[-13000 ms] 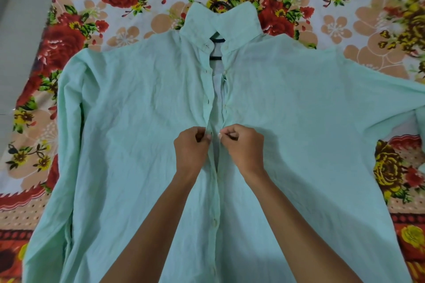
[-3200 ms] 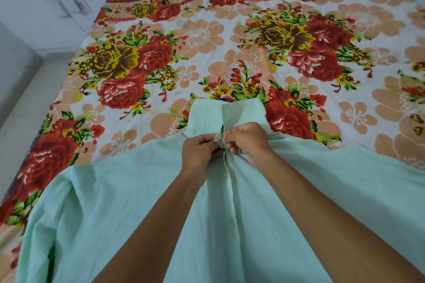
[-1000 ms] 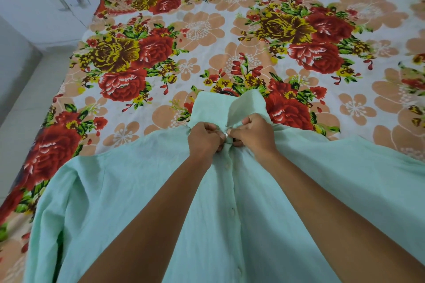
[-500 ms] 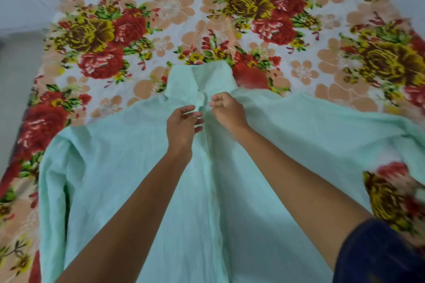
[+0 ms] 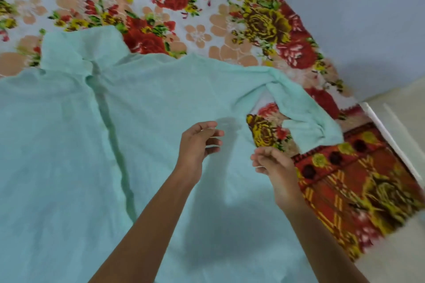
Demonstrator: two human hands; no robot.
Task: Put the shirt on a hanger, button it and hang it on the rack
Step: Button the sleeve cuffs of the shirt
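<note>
Shirt (image 5: 57, 145): pale mint, crumpled, lying front-up on the floral bedspread (image 5: 264, 23), collar (image 5: 78, 53) far from the viewer, placket (image 5: 115, 145) running lengthwise and apparently closed; hanger not visible. Left hand (image 5: 197, 145) hovers above the right chest panel, fingers loosely curled, gripping nothing. Right hand (image 5: 274, 165), likewise empty and half-curled, is nearer the folded right sleeve (image 5: 305, 108) and its cuff (image 5: 305, 135), which lie just beyond its fingertips.

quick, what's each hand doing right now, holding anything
Left hand: open, fingers loosely curled, holding nothing, above the shirt.
Right hand: open, fingers loosely curled, holding nothing, near the shirt's folded sleeve.
</note>
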